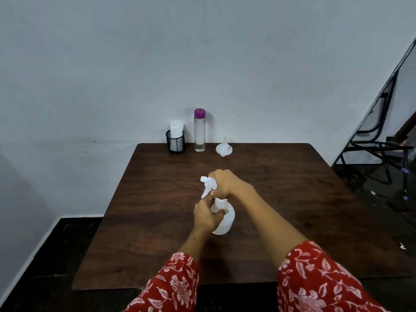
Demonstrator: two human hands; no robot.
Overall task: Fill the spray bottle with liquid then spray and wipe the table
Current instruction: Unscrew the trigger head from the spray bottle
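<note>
A white spray bottle [225, 221] stands upright in the middle of the dark wooden table [292, 210]. My left hand [206, 216] is wrapped around the bottle's body. My right hand [225, 183] grips the white trigger head [207, 184] on top, nozzle pointing left. At the table's far edge stand a tall clear bottle of liquid with a purple cap [199, 130], a white funnel [223, 147] resting mouth down, and a black mesh cup [175, 141] holding white tissue or cloth.
A pale wall runs right behind the table's far edge. A black metal chair frame [378, 140] leans at the right, over a dark floor with small scraps.
</note>
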